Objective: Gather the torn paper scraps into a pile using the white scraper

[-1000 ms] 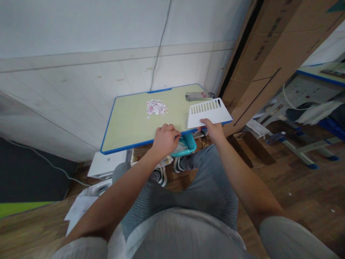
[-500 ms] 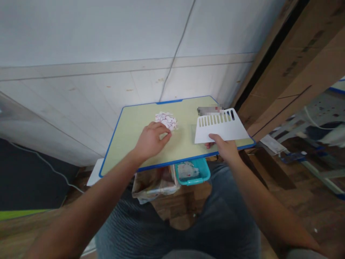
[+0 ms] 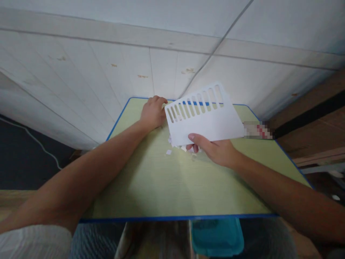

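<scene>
My right hand [image 3: 212, 145] grips a white slotted sheet [image 3: 201, 120] by its lower edge, thumb on top and fingers underneath. A row of long slots runs along the sheet's far side. Small white paper scraps [image 3: 169, 152] lie on the table below it, mostly hidden by the sheet and my fingers. My left hand [image 3: 153, 113] is over the far left part of the table, beside the sheet's left corner. Its fingers are loosely bent and apart, with nothing visible in them; the fingertips and thumb are partly hidden.
The pale yellow-green table [image 3: 161, 187] has a blue rim and stands against a white panelled wall [image 3: 129, 61]. A blurred-out item [image 3: 258, 130] lies at the right. Below the front edge are a turquoise bin [image 3: 218, 237] and a brownish container [image 3: 156, 241]. A grey cable [image 3: 212, 52] runs down the wall.
My view has moved closer to the table. The sheet has gone left, from the table's right side to over the paper scraps. My left hand has moved farther back, past the scraps.
</scene>
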